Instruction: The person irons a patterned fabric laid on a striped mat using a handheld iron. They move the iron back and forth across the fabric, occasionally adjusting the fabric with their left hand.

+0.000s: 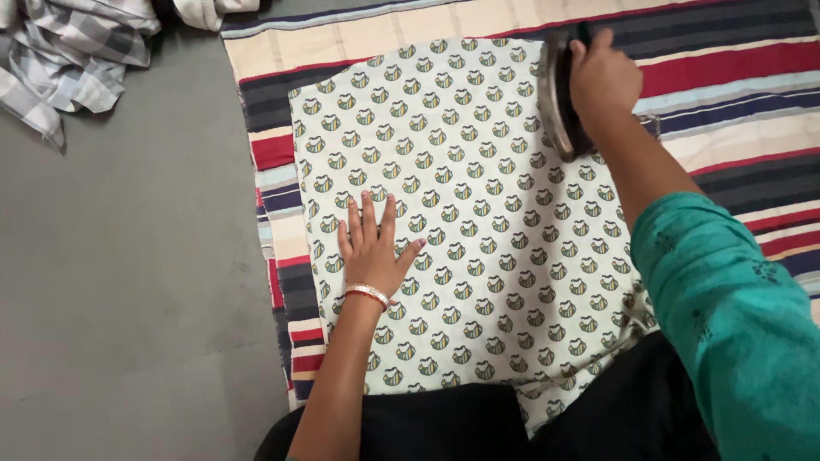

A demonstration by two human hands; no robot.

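A person sits on the floor and looks down at a printed cloth (478, 196). The cloth is pale, with rows of small round green and yellow shapes all over it. It lies flat and spread out on a striped sheet (735, 111) that has red, dark blue, cream and light blue bands. The sheet lies on a grey floor (128, 256).

The left hand (371, 248) rests flat on the near left part of the printed cloth. Its fingers are spread wide and straight, and the palm presses down. It does not hold anything. A red and white bangle (367, 294) sits on the wrist.

The right hand (602, 81) is at the far right part of the cloth. Its fingers are curled tight around the handle of a clothes iron (555, 94). The iron is dark with a shiny metal rim. It is tipped on its side, so the metal edge faces left. It sits at the far right edge of the printed cloth, where the cloth meets the striped sheet. The two hands are well apart.

The right arm wears a green sleeve (735, 316) with small dark marks. Dark clothing (444, 427) on the person's legs covers the near edge of the cloth.

At the far left corner, on the floor, there is a heap of checked grey and white cloth (68, 51). It is well away from both hands.
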